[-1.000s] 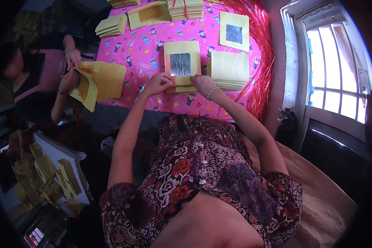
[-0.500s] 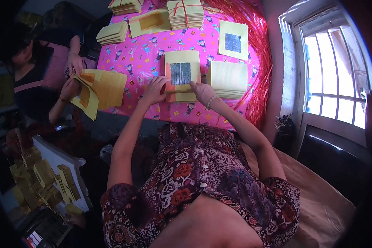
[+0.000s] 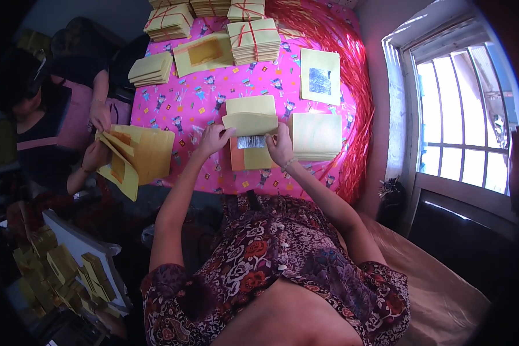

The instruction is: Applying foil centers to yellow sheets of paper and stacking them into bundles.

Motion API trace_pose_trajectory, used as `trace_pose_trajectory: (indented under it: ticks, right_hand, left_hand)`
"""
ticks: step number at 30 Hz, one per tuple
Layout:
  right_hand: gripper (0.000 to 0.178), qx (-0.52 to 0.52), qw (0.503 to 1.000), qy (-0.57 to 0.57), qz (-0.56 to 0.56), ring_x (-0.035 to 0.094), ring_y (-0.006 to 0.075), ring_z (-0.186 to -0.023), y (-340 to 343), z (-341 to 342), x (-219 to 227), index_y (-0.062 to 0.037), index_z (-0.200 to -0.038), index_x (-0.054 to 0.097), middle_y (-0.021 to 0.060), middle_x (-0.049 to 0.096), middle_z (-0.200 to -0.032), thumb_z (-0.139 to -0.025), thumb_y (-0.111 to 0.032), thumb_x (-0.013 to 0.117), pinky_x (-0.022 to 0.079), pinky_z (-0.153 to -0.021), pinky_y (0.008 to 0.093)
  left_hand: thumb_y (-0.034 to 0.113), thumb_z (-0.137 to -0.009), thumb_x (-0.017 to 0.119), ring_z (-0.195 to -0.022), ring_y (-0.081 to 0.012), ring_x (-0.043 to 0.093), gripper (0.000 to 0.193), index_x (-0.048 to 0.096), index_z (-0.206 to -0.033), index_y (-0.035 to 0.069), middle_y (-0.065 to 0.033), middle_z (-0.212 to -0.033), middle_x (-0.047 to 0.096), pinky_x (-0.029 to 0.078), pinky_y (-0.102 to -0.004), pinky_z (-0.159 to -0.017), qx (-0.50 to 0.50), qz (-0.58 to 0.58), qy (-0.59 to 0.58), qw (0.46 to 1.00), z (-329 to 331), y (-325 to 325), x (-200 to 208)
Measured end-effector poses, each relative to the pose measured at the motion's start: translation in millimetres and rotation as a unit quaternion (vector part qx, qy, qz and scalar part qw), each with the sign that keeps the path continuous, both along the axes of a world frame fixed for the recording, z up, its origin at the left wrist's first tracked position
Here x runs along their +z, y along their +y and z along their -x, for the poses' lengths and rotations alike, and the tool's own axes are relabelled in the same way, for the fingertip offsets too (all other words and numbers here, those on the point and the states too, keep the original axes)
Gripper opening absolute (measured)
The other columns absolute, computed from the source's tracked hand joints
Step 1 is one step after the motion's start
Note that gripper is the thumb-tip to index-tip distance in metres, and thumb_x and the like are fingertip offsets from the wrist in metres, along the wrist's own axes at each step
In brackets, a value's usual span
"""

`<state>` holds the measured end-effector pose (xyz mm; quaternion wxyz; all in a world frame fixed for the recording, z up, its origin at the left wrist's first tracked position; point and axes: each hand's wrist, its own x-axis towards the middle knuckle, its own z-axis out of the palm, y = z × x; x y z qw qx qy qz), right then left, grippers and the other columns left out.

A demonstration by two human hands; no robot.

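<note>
My left hand [image 3: 215, 139] and my right hand [image 3: 280, 147] pinch opposite sides of a yellow paper sheet [image 3: 250, 123] in the middle of the table. The sheet is bent into a curl with its plain side showing. Beneath it, part of a silver foil patch [image 3: 251, 142] and an orange strip show on the yellow paper, while the rest of the patch is covered. Close to my right hand stands a stack of plain yellow sheets [image 3: 316, 135]. Beyond that stack lies a single yellow sheet with a silver square [image 3: 320, 81].
The table has a pink patterned cover [image 3: 197, 170]. Bundles tied with red string [image 3: 255, 39] stand at the far side, near a loose yellow stack [image 3: 151, 69]. Red strands [image 3: 354, 104] run along the right edge. On the left, a co-worker [image 3: 57, 115] handles yellow sheets [image 3: 147, 153].
The paper between my hands lay flat with its silver patch showing; now a sheet is bent up and covers much of the patch. The view has tilted, showing more of the table's far side.
</note>
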<state>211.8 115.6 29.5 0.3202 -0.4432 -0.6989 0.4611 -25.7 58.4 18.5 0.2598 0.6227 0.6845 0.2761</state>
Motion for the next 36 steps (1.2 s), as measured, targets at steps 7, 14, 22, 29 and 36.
trace_pose_trajectory:
  ticks: [7,14,22,29,36]
  right_hand:
    - [0.022,-0.091,0.988,-0.12,-0.043,0.046,0.0447,-0.085,14,26,-18,0.004,-0.094,0.039,0.0272,0.044,-0.097,-0.085,-0.01,0.054,0.04,-0.074,0.0494]
    - [0.025,-0.114,0.976,-0.186,0.007,0.049,0.0468,-0.084,22,27,-22,0.0031,-0.095,0.04,0.0281,0.049,-0.091,-0.086,-0.015,0.055,0.04,-0.071,0.0521]
    - [0.026,-0.133,0.965,-0.211,0.081,0.056,0.0449,-0.078,34,28,-24,0.0022,-0.093,0.047,0.0274,0.058,-0.081,-0.085,-0.02,0.058,0.044,-0.068,0.0502]
    - [0.028,-0.148,0.965,-0.196,0.091,0.06,0.0383,-0.077,39,29,-30,0.0015,-0.094,0.053,0.0216,0.062,-0.08,-0.085,-0.025,0.06,0.045,-0.068,0.0442]
    - [0.033,-0.137,0.953,-0.259,0.08,0.059,0.0409,-0.081,43,33,-23,0.0016,-0.096,0.054,0.0233,0.061,-0.086,-0.084,-0.029,0.06,0.046,-0.072,0.0468]
  left_hand:
    - [0.034,-0.086,0.056,-0.059,-0.0309,0.061,0.035,0.065,-0.085,0.001,-0.0189,-0.065,0.06,0.044,-0.0397,-0.053,0.046,0.04,-0.063,0.996,-2,13,9]
    - [0.029,-0.085,0.059,-0.07,-0.0302,0.065,0.03,0.062,-0.099,0.002,-0.0174,-0.078,0.065,0.047,-0.0394,-0.061,0.082,0.002,-0.136,0.987,-17,14,-3]
    - [0.02,-0.084,0.063,-0.052,-0.007,0.044,0.024,0.052,-0.074,0.001,-0.0024,-0.057,0.051,0.036,-0.0284,-0.048,0.188,0.004,-0.175,0.966,-29,14,-9]
    - [0.024,-0.084,0.061,-0.048,-0.016,0.05,0.028,0.05,-0.073,0.002,-0.0081,-0.054,0.053,0.038,-0.0343,-0.047,0.216,0.014,-0.139,0.966,-34,17,-14]
    - [0.025,-0.084,0.061,-0.047,-0.0203,0.049,0.03,0.047,-0.072,0.001,-0.0103,-0.054,0.051,0.036,-0.037,-0.047,0.237,0.013,-0.123,0.964,-39,16,-17]
